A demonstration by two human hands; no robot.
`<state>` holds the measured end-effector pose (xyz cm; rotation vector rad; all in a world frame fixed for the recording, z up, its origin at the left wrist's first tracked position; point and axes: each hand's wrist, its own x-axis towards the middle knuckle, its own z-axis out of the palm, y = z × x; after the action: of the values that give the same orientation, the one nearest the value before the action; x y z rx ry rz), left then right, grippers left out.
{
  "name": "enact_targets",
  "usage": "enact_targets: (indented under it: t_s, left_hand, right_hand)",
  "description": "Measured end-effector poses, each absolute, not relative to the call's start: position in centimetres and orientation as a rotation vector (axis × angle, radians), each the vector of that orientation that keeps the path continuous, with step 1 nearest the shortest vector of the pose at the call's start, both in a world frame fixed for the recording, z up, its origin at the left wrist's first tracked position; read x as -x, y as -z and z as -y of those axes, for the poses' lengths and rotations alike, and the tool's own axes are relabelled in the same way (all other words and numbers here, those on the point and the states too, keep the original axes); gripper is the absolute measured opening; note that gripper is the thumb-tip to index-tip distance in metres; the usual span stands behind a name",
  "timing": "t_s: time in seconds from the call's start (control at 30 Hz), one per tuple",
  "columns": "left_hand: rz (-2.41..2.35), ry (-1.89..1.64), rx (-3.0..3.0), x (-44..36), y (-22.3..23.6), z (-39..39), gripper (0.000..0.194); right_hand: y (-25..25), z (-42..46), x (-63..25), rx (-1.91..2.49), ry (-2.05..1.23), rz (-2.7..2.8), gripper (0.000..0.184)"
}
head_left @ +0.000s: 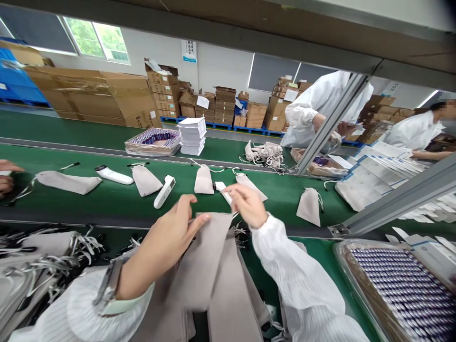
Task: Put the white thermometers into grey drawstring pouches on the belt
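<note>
A flat grey drawstring pouch (203,261) hangs in front of me, its lower edge blurred. My left hand (171,242) has it by the top edge, the thumb showing across the fabric. At the pouch's top right corner, my right hand (249,205) is closed in a pinch on its white drawstring (235,215), which is mostly hidden by the fingers. Just beyond those fingertips lies a white handheld device (224,194), partly covered. More grey pouches (231,294) lie stacked beneath the held one.
On the green belt (185,209) lie white devices (164,192) and filled pouches (309,206). Loose pouches (35,275) pile at left; a tray of batteries (402,285) sits at right. A metal post (331,123) slants nearby. Co-workers (313,109) stand across; another person's hand (9,175) is far left.
</note>
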<state>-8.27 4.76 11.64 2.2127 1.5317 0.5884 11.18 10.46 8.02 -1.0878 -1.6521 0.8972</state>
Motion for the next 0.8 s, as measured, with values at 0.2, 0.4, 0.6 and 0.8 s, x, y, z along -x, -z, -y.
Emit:
enact_targets:
  t_s: [0.2, 0.4, 0.6, 0.8]
  left_hand:
    - [-1.096, -0.703, -1.741, 8.5, -13.2, -2.8, 0.037]
    - [-1.005, -1.021, -1.682, 7.1, -12.0, -2.1, 0.025]
    - [-1.088, -0.584, -2.395, 5.1, -8.3, -3.2, 0.020]
    - [-1.233, -0.256, -2.651, 4.1, -5.3, -4.2, 0.020]
  right_hand:
    - [-6.9, -12.5, -13.7, 1.099, -0.840, 1.494, 0.039]
    - [-7.2, -8.8, -7.7, 0.578, -1.469, 1.904, 0.054]
    - [-8.4, -13.1, -18.4, 1.507, -0.230, 1.168, 0.043]
    - [-4.4, -15.5, -22.4, 2.434, 0.063, 1.514, 0.057]
